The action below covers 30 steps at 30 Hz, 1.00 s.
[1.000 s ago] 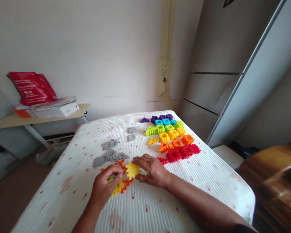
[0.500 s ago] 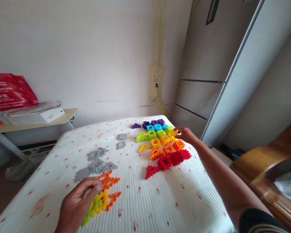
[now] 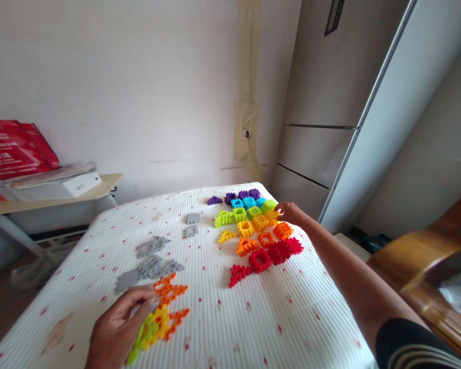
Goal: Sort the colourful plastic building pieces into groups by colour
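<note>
At the far right of the bed, my right hand [image 3: 291, 212] has thumb and finger closed on a yellow toothed building tile [image 3: 275, 214]. Beside it are rows of interlocking blocks: lime [image 3: 254, 211], yellow [image 3: 245, 228], orange [image 3: 283, 230], red [image 3: 260, 260], blue [image 3: 249, 203] and purple [image 3: 230, 198]. My left hand [image 3: 117, 320], near left, has thumb and fingers curled together; what is between them is hidden. Next to its fingertips lie orange triangular tiles [image 3: 169, 290], a yellow tile [image 3: 161, 323] and a lime tile [image 3: 148, 330], partly covered by the hand.
Grey tiles [image 3: 151, 265] lie beyond my left hand, with more grey tiles [image 3: 192, 219] farther back. All sit on a white ribbed bed cover [image 3: 223, 328]. A side table [image 3: 103, 184] with a red bag [image 3: 17, 148] is at left, a tall fridge [image 3: 322, 92] at back right, wooden furniture [image 3: 422, 246] at right.
My right hand stays at the yellow tile, which sits slightly lower against the yellow row. My left hand has shifted a little left and down in the view. The blocks look unchanged.
</note>
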Available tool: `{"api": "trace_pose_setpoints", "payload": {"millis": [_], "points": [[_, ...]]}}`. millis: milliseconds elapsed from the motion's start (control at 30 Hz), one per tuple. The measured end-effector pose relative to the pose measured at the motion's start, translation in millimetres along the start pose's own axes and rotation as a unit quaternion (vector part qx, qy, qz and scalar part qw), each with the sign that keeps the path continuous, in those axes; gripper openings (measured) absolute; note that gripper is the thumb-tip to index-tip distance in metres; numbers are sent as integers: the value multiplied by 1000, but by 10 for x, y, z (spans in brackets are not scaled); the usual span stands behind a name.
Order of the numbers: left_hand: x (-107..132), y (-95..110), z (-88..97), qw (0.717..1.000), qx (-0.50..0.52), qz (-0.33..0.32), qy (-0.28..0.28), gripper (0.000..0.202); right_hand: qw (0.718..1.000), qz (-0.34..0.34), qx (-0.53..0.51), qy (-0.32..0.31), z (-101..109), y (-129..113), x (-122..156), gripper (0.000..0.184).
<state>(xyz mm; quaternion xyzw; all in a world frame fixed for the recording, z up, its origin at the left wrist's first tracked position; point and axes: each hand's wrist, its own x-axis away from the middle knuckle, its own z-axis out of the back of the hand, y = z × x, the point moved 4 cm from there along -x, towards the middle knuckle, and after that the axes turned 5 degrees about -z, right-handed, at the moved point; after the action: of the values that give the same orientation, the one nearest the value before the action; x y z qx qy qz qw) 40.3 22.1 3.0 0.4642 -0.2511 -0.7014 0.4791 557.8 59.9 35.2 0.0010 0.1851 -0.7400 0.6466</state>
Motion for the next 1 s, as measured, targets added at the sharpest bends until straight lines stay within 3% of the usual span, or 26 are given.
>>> {"api": "trace_pose_setpoints", "payload": {"millis": [333, 567, 733, 833, 933, 1000], "points": [[10, -105, -19, 1000, -4, 10, -20, 19, 1000, -5, 20, 2, -38, -9, 28, 28], [9, -60, -21, 1000, 2, -5, -14, 18, 999, -15, 43, 5, -7, -109, 64, 28], [17, 35, 16, 1000, -1, 2, -2, 16, 998, 0, 57, 24, 139, -238, 143, 26], [60, 93, 90, 1000, -4, 1, 15, 13, 989, 90, 48, 110, 305, -536, 299, 21], [162, 97, 155, 1000, -29, 2, -5, 12, 958, 223, -34, 178, 412, -1062, 615, 18], [260, 82, 179, 998, -56, -2, -32, 10, 937, 285, -81, 183, 383, -1467, 884, 17]]}}
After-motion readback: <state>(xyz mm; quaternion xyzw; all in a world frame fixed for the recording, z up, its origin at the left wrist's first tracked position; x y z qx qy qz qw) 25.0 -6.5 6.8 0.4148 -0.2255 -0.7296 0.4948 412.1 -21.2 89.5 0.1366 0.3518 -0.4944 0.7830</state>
